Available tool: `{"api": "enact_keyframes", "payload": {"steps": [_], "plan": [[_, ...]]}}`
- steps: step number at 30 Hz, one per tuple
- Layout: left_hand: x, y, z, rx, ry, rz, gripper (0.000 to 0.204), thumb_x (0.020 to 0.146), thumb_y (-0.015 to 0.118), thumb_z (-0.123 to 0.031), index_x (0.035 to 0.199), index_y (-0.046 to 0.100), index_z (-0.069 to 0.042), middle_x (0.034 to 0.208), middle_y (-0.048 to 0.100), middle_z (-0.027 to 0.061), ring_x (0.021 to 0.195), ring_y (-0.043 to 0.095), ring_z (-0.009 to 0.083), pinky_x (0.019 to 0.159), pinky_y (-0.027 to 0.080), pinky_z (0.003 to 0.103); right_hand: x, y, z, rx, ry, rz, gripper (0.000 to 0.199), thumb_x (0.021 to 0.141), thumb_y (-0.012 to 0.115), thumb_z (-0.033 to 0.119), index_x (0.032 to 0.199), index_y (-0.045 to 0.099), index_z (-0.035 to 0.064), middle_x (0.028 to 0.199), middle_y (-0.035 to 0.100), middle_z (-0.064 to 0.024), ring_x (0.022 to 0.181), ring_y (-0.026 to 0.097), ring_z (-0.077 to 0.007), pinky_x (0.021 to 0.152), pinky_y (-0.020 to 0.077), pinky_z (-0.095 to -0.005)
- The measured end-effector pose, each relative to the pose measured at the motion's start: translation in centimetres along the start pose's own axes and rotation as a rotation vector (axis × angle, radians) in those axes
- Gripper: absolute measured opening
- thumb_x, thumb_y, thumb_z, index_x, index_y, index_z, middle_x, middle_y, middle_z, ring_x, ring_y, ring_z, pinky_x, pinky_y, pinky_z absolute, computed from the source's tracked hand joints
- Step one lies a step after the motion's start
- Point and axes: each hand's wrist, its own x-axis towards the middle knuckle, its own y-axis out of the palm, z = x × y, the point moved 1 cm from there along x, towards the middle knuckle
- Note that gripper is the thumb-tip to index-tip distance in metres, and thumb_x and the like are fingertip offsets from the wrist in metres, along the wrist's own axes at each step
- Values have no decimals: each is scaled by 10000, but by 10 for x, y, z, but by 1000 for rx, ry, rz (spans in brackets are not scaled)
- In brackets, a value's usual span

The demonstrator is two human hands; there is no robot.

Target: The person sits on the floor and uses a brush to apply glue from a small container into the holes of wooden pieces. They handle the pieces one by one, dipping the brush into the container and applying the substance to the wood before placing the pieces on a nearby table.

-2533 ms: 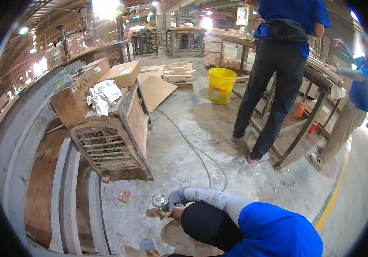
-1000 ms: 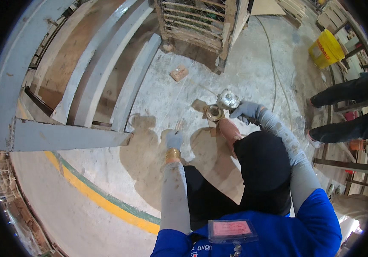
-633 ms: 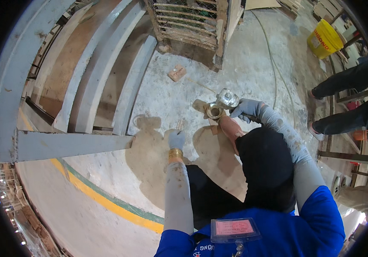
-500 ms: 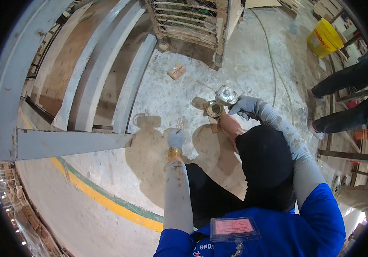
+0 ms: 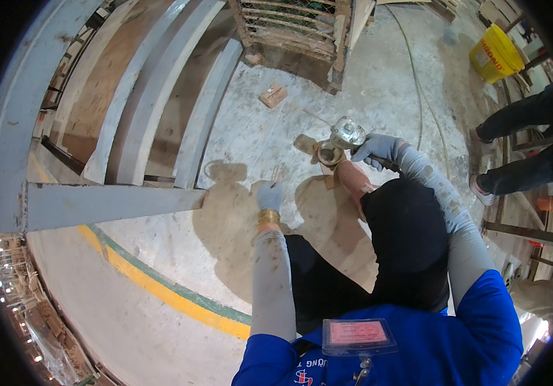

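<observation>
My right hand (image 5: 379, 151), in a grey glove, is closed around the dark handle of a tool with a rounded silvery head (image 5: 348, 132). Just below that head, a round yellowish thing with a dark hollow middle (image 5: 330, 154) rests on the floor by my foot (image 5: 353, 181). Whether the two touch is unclear. My left hand (image 5: 269, 195), gloved too, with gold-coloured bands at the wrist, is held low above the floor with its fingers drawn together. Something thin and pale (image 5: 276, 174) shows at its fingertips, too small to name.
A grey frame with slats (image 5: 116, 207) stands at the left. Ahead are a brownish block (image 5: 272, 95) and a wire-mesh crate (image 5: 289, 29). A hose (image 5: 416, 83) runs along the floor. At the right are a yellow bucket (image 5: 496, 54) and another person's legs (image 5: 521, 148).
The view has shifted slightly, moving the scene a little rightward. Both hands keep nearly the same places, the right still on the tool. The other person's legs stay at the right.
</observation>
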Motion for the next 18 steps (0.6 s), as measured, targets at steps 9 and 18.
{"api": "enact_keyframes", "payload": {"steps": [9, 18], "plan": [[2, 1, 1, -43, -91, 66, 332, 745, 543, -312, 871, 658, -27, 785, 624, 212, 748, 612, 372, 664, 472, 389, 4, 1, 1, -81, -3, -30, 256, 645, 720, 236, 658, 567, 31, 524, 476, -45, 395, 469, -170, 355, 398, -308], [-1, 6, -1, -71, -18, -96, 278, 695, 605, -258, 652, 624, 16, 577, 553, 192, 529, 542, 312, 549, 412, 385, 1, 3, 8, -23, 0, -28, 229, 668, 707, 216, 608, 551, 59, 472, 470, -30, 367, 454, -143, 350, 375, -294]]}}
